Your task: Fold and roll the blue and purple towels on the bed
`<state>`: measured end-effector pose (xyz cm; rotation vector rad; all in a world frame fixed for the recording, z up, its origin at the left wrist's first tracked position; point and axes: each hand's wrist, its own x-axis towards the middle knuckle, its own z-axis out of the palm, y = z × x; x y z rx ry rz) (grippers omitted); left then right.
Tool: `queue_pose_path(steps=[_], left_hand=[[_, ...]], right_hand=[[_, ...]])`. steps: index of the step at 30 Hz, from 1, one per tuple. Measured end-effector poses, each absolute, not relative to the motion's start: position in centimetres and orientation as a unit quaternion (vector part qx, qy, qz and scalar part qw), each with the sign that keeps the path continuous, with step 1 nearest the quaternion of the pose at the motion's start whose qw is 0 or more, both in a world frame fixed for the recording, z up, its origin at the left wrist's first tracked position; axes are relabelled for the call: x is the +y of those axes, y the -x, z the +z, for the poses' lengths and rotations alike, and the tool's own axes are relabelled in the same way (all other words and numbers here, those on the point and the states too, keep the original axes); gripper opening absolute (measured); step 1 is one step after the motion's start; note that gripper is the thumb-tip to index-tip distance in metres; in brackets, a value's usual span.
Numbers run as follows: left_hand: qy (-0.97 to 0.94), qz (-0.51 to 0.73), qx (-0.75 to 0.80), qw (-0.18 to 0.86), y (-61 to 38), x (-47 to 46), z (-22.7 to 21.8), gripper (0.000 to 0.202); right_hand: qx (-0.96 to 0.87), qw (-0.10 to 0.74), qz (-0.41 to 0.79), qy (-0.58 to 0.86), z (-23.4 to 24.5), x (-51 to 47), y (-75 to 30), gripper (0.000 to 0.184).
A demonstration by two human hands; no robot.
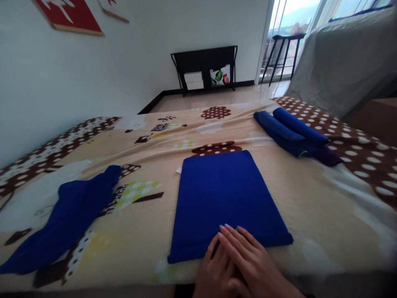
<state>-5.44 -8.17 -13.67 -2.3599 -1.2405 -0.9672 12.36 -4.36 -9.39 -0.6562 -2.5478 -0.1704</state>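
A blue towel [221, 194] lies folded flat into a rectangle on the patterned bed cover [149, 145]. Both my hands rest on its near edge, one over the other. My right hand [251, 258] lies on top with its fingers stretched flat on the cloth. My left hand [214, 271] sits partly under it, fingers extended too. Neither hand grips anything.
A crumpled blue towel [66, 215] lies at the left. Two rolled blue towels [290, 130] and a dark purple roll [327, 157] sit at the far right. Beyond the bed stand a black rack [204, 66], a stool [283, 51] and a covered sofa [344, 58].
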Motion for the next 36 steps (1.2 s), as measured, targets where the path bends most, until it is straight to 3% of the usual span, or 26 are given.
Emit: queue_pose_path(steps=[6,9,14,17,22,26,29,31,34,36], left_hand=[[0.836,-0.172,-0.491,0.176,15.1,-11.2,-12.3,0.049],[0.835,-0.172,-0.496,0.166,17.6,-12.4,-11.9,0.055],[0.812,-0.199,-0.535,0.118,17.4,-12.6,-11.2,0.042],[0.797,-0.210,-0.547,0.148,17.9,-12.4,-10.9,0.035],[0.770,-0.251,-0.569,0.142,19.6,-11.7,-10.1,0.029],[0.772,-0.213,-0.588,0.114,18.6,-9.9,-8.7,0.016],[0.690,-0.190,-0.674,0.183,14.5,-8.5,-8.6,0.018],[0.618,-0.239,-0.713,0.231,10.5,-7.9,-9.3,0.022],[0.636,-0.354,-0.653,0.211,5.8,-7.5,-10.8,0.023],[0.711,-0.370,-0.575,0.167,5.6,-7.8,-11.7,0.028]], right_hand=[[-0.929,0.166,-0.093,0.318,-11.5,-3.9,-19.4,0.064],[-0.926,0.155,-0.083,0.335,-12.7,-4.3,-23.6,0.065],[-0.912,0.184,-0.080,0.359,-13.5,-4.4,-26.3,0.060],[-0.896,0.216,-0.083,0.378,-13.1,-4.0,-26.2,0.054],[-0.872,0.290,-0.072,0.387,-12.2,-2.9,-25.8,0.031],[-0.869,0.279,-0.036,0.406,-11.7,-1.7,-25.1,0.016],[-0.817,0.261,-0.099,0.504,-11.3,-1.3,-22.1,0.019],[-0.759,0.290,-0.163,0.560,-11.3,-1.9,-18.8,0.018],[-0.816,0.323,-0.163,0.452,-11.6,-3.5,-14.0,0.027],[-0.882,0.278,-0.122,0.361,-12.0,-4.1,-12.9,0.040]])
